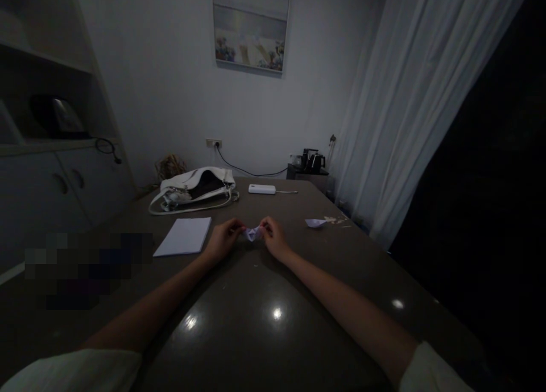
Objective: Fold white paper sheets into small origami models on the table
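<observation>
A small folded paper piece [252,234], pale lilac, is stretched between my two hands just above the dark table [251,324]. My left hand [224,238] pinches its left end between thumb and fingers. On the opposite end, my right hand [274,236] has a like pinch. Creases and a raised fold show in the paper's middle; the ends are hidden by my fingertips. To the left of my left hand lies a stack of white paper [183,236]. Another folded paper piece [315,223], pointed at its ends, rests on the table to the right of my right hand.
A white handbag [198,188] lies gaping at the back left. Behind my hands is a white power bank [261,189] with a short cable. Small light scraps [336,219] lie near the right edge. A black kettle [315,162] stands beyond the table.
</observation>
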